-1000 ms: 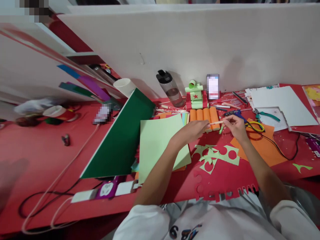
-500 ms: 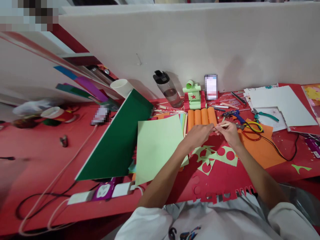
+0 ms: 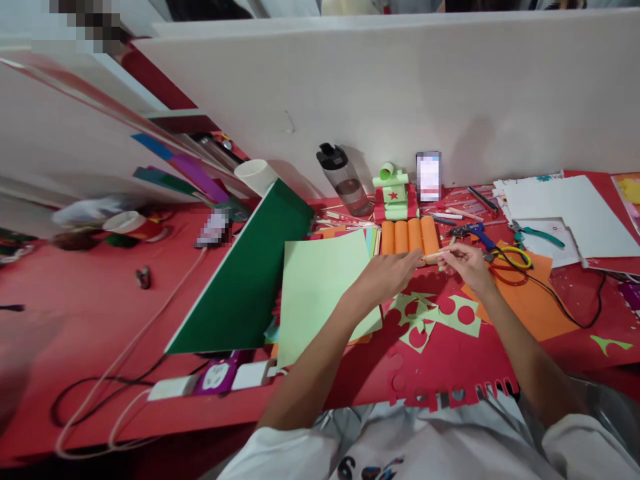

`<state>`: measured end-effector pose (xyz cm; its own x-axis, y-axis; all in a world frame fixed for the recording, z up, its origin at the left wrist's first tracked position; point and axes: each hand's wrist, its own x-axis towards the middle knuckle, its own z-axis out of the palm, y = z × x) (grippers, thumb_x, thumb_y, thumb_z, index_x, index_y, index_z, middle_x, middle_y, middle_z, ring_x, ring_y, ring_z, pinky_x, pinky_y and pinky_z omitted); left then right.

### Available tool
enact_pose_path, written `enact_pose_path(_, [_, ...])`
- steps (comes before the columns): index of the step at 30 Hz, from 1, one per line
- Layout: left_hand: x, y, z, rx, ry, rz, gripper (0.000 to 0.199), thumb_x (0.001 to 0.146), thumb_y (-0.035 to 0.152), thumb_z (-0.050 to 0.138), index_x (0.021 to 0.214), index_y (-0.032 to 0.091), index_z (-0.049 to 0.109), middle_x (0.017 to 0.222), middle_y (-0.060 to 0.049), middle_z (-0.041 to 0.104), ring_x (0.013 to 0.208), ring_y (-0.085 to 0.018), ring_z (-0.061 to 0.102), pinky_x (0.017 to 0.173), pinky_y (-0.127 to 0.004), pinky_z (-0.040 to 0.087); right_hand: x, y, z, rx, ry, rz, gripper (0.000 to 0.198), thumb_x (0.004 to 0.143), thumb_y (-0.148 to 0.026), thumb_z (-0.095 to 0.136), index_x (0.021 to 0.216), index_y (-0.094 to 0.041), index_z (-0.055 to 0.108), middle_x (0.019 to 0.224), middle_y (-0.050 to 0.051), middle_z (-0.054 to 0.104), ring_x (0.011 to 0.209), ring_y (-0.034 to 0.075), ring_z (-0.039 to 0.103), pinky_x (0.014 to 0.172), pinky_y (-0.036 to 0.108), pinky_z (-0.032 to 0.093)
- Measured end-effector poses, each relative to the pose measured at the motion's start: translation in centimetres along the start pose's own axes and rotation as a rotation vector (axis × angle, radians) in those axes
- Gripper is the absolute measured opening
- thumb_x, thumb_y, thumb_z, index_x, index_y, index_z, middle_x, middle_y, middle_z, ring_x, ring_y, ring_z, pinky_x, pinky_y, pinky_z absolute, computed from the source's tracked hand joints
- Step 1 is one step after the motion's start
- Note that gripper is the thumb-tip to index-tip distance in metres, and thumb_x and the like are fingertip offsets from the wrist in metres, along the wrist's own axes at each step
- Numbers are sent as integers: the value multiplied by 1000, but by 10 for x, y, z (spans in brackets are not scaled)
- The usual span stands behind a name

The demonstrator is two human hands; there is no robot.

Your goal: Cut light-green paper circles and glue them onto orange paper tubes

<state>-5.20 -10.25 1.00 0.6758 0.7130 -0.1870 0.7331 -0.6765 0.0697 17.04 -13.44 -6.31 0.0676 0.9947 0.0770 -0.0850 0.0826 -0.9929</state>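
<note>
A thin pale stick [image 3: 434, 255], apparently wooden, spans the gap between my hands. My right hand [image 3: 465, 261] pinches its right end. The fingers of my left hand [image 3: 397, 272] are closed at its left end, and the fingertips are partly hidden. Just beyond my hands, several orange paper rolls [image 3: 401, 237] lie side by side, touching. Behind them stands a light-green and red paper model [image 3: 396, 195] with a red star. Light-green paper offcuts [image 3: 457, 312] with round holes lie below my hands.
A green board [image 3: 240, 287] leans at the left beside light-green sheets [image 3: 320, 293]. A bottle [image 3: 345, 183] and a phone [image 3: 429, 177] stand by the wall. To the right are a blue glue gun [image 3: 477, 233], yellow-handled scissors [image 3: 515, 257], pliers [image 3: 543, 235] and orange paper [image 3: 535, 300].
My hands have drawn slightly apart, and the stick now shows between them instead of above my right fingers. The whole view has shifted a little.
</note>
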Motion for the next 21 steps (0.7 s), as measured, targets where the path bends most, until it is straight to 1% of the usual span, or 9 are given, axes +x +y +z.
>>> enact_pose_path(4, [2, 4, 2, 29, -13, 5, 36, 115, 40, 27, 124, 20, 56, 94, -14, 77, 79, -29, 74, 66, -32, 43, -2, 2, 2, -43, -37, -7, 36, 83, -55, 84, 91, -20, 80, 79, 6, 81, 69, 20, 76, 68, 35, 65])
enact_pose_path(7, [4, 1, 3, 47, -35, 22, 33, 114, 37, 29, 125, 21, 57, 90, -12, 77, 77, -30, 74, 64, -32, 42, -1, 1, -2, -86, -39, -30, 33, 84, -53, 83, 88, -20, 80, 76, 5, 79, 65, 19, 73, 64, 33, 63])
enact_pose_path(10, [0, -14, -1, 57, -28, -4, 28, 113, 32, 33, 123, 23, 58, 89, -11, 77, 78, -29, 74, 65, -32, 41, 4, -1, -18, -122, 35, -52, 31, 83, -50, 83, 85, -20, 79, 73, 4, 77, 61, 17, 70, 60, 30, 60])
enact_pose_path(12, [-6, -34, -4, 46, -7, -3, 26, 111, 31, 36, 121, 24, 59, 94, -11, 78, 82, -29, 74, 67, -32, 42, 9, -3, -37, -142, 118, -55, 31, 81, -51, 84, 84, -21, 77, 72, 3, 76, 59, 17, 69, 58, 30, 59])
enact_pose_path(14, [-12, -64, -4, 64, 21, -25, 30, 111, 32, 34, 119, 24, 61, 97, -12, 79, 86, -29, 74, 70, -32, 44, 13, -4, -61, -156, 225, -64, 31, 77, -49, 86, 83, -21, 75, 71, 3, 76, 58, 17, 68, 56, 29, 58])
enact_pose_path(16, [-15, -101, -2, 82, 74, -168, 34, 110, 33, 33, 119, 24, 64, 99, -13, 79, 91, -31, 75, 73, -34, 47, 16, -6, -86, -138, 375, -94, 30, 76, -48, 86, 81, -22, 72, 70, 2, 75, 56, 15, 66, 55, 27, 57])
enact_pose_path(18, [-14, -139, 2, 65, 139, -337, 38, 110, 38, 33, 125, 25, 65, 117, -15, 78, 102, -33, 74, 77, -36, 50, 18, -7, -105, -111, 477, -125, 31, 73, -47, 87, 80, -22, 70, 69, 2, 74, 54, 14, 64, 52, 25, 54])
enact_pose_path(19, [-11, -156, 5, 52, 143, -395, 41, 110, 40, 33, 128, 25, 66, 124, -16, 77, 106, -35, 73, 78, -37, 51, 18, -7, -111, -103, 484, -122, 32, 73, -47, 87, 80, -22, 69, 68, 1, 73, 54, 14, 64, 51, 25, 53])
enact_pose_path(21, [0, -184, 12, 24, 144, -422, 44, 109, 41, 32, 129, 22, 67, 133, -18, 73, 113, -36, 70, 84, -40, 53, 19, -8, -114, -85, 470, -104, 33, 70, -47, 89, 79, -22, 69, 67, 1, 72, 53, 13, 63, 50, 24, 52])
